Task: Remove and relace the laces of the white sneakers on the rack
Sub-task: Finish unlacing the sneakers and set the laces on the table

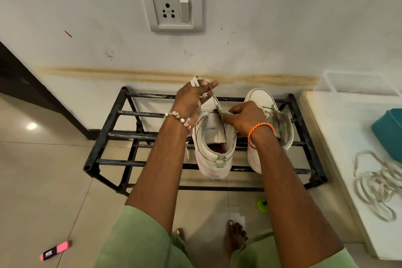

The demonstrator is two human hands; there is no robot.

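Two white sneakers stand on the black metal rack (113, 113), toes toward the wall. The left sneaker (214, 154) has its tongue showing and a white lace (214, 102) running up from its eyelets. My left hand (192, 99) is raised above the shoe's toe and grips the gathered lace, a loop sticking out above the fingers. My right hand (243, 118) pinches the lace close to the eyelets, over the tongue. The right sneaker (267, 102) stands beside it, partly hidden behind my right wrist. A loose lace (378, 183) lies in coils on the white surface at right.
A white ledge (339, 137) flanks the rack on the right, with a teal tub (389, 132) on it. A wall socket (173, 8) sits above. On the tiled floor lie a pink-and-black object (55, 250) and a small green object (262, 204). My bare feet (233, 235) stand before the rack.
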